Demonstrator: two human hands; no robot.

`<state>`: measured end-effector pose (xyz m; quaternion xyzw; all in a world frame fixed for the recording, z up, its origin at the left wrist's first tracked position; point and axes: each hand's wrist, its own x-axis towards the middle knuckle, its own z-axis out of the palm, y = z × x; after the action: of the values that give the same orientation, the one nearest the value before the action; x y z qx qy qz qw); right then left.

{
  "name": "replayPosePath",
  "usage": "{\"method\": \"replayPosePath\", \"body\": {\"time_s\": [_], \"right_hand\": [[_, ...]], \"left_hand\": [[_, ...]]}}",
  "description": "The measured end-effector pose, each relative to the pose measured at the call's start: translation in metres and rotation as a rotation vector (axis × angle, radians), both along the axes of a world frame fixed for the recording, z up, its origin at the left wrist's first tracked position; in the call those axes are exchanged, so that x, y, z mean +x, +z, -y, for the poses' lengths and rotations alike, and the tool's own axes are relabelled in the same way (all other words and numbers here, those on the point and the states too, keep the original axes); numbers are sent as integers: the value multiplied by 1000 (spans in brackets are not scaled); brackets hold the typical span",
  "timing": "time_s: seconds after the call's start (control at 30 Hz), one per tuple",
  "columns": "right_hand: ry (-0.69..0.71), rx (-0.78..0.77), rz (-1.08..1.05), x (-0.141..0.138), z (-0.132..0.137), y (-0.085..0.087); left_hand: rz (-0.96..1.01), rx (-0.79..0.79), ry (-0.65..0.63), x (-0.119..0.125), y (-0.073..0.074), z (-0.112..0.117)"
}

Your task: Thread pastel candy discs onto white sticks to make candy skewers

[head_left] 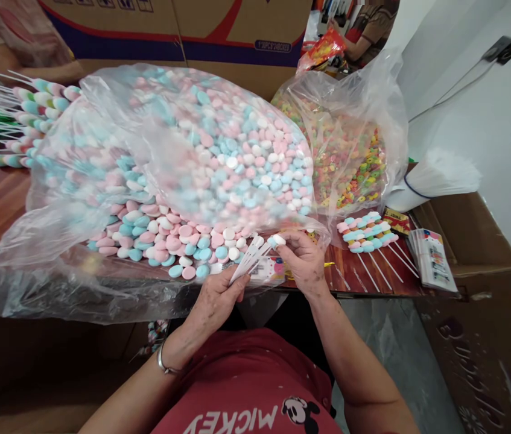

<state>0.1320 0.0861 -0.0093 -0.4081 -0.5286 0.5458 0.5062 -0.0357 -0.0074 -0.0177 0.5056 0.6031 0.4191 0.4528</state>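
Several white sticks (251, 258) fan out from my left hand (219, 296), its fingers wrapped round their lower ends. At the tip of one stick, my right hand (303, 262) pinches white and pale blue candies (276, 240). Just beyond my hands, loose pink, blue and white candies (169, 238) spill from a big clear plastic bag (114, 114) full of the same kind. To the right of my right hand lie several finished-looking candy skewers (366, 232) with their bare sticks pointing toward me.
A clear bag of small colourful rings (350, 144) stands behind on the right, near a bundle of white sticks (445, 175). Printed packets (432, 258) lie at the table's right end. More skewers (40, 108) are piled far left. Cardboard boxes (219, 36) and other people surround the table.
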Motion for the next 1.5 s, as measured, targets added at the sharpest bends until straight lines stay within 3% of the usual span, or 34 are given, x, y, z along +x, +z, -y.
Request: {"method": "replayPosePath", "body": {"time_s": [0.33,0.53,0.7,1.0,1.13,1.5], "right_hand": [[26,190,172,9,9,-17],[-106,532,470,10,12,-15],[-84,721,548,12,9,-8],[116,698,539,24,-9,11],[135,730,556,28,-13,13],[49,1070,598,22,-13,11]], "left_hand": [[72,1,-14,-2,-7,3],[114,5,9,8,-5,4],[178,19,43,18,-2,5],[178,78,-39,12,-6,-1],[168,105,-72,4,-8,-4],[185,131,-68,12,-13,-2]]}}
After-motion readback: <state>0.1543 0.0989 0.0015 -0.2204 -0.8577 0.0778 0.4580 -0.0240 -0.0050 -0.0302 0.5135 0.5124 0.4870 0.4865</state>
